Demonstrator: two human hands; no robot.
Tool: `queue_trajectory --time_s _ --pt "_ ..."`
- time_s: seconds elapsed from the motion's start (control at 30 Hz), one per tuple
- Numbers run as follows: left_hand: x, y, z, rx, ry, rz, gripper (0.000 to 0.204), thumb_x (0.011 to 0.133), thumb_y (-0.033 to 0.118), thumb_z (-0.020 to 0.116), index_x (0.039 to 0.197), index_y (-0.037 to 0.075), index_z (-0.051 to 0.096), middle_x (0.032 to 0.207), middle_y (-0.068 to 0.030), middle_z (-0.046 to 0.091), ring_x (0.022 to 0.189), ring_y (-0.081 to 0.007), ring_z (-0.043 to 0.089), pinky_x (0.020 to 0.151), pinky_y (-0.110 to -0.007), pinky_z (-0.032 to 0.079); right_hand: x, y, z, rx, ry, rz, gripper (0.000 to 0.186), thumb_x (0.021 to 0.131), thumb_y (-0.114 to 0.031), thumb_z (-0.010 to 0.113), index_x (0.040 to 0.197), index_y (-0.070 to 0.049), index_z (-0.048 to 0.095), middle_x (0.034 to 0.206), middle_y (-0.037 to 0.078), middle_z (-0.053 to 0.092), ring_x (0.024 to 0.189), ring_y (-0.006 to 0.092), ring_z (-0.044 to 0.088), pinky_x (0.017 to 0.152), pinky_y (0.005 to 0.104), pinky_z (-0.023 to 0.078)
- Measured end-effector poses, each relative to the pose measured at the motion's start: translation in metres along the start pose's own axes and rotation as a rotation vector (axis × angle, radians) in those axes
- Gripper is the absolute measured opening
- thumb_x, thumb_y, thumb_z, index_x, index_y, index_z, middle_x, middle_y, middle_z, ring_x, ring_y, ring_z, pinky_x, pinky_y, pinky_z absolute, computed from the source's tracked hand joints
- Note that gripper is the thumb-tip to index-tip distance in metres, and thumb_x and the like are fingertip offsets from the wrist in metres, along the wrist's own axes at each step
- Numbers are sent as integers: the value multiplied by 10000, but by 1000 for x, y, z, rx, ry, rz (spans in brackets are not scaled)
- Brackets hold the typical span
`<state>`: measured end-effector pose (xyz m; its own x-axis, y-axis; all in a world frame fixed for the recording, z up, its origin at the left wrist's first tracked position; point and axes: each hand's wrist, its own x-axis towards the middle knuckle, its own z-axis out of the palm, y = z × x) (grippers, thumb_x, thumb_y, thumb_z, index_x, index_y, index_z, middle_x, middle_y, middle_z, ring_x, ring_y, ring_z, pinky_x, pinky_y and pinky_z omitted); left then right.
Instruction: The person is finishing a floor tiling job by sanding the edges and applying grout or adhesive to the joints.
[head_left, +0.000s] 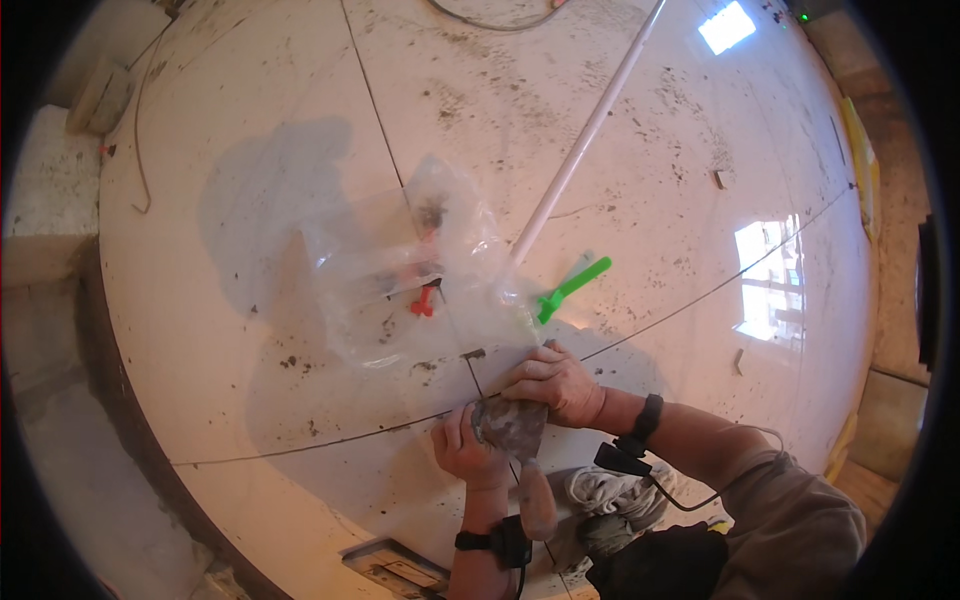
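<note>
A trowel with a stained grey blade [512,428] and a worn wooden handle [538,502] is between my hands, its handle toward me. My left hand [466,446] is closed at the left edge of the blade, fingers curled. From the right, my right hand [562,386] grips the far side of the blade, its fingers bent over the edge. A crumpled clear plastic bag [370,325] spreads over the tiles just beyond, and its near corner reaches my right hand. A small red plastic piece [424,302] shows at the bag. Beyond my right hand lies a green plastic strip [578,284].
A long pale pole [590,135] runs from the bag toward the far edge. Dirt crumbs dot the glossy tiled floor [690,330]. A rectangular floor recess [397,567] lies at the lower left. Coiled whitish cloth or rope [610,492] is by my foot. Stone blocks [103,95] stand far left.
</note>
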<state>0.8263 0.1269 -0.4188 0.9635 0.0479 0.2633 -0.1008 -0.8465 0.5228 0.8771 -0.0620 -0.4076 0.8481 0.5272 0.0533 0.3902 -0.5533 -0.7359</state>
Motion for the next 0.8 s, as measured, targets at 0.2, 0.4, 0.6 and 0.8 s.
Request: queue_trajectory --time_s 0.2,0.4,0.6,0.8 --pt "0 -3 0 13 -31 -40 239 730 187 715 927 57 677 965 -61 651 812 -321 608 711 -418 525 6 -12 -7 -8 -37 73 412 644 -146 716 1055 -172 683 992 -18 599 1007 231 540 905 401 406" --pt "-5 -5 -3 -1 -105 -69 374 645 126 717 1005 38 667 987 -95 633 915 -345 585 806 -428 505 4 -13 -2 -80 -39 60 507 573 -120 746 1071 -191 688 1013 -7 610 1036 250 540 925 404 416" --pt "-14 -9 1 25 -86 13 327 661 61 668 985 30 640 1024 -111 618 957 -366 565 830 -461 484 -4 0 8 -17 88 -50 506 528 -130 771 1027 -176 694 981 10 624 972 278 543 895 412 424" --pt "-33 -3 -1 -133 118 -156 215 851 168 677 1016 31 655 1021 -126 635 934 -374 590 786 -444 503 -36 -23 5 45 126 -96 495 561 -13 668 1039 -138 698 997 50 617 947 293 538 830 416 442"
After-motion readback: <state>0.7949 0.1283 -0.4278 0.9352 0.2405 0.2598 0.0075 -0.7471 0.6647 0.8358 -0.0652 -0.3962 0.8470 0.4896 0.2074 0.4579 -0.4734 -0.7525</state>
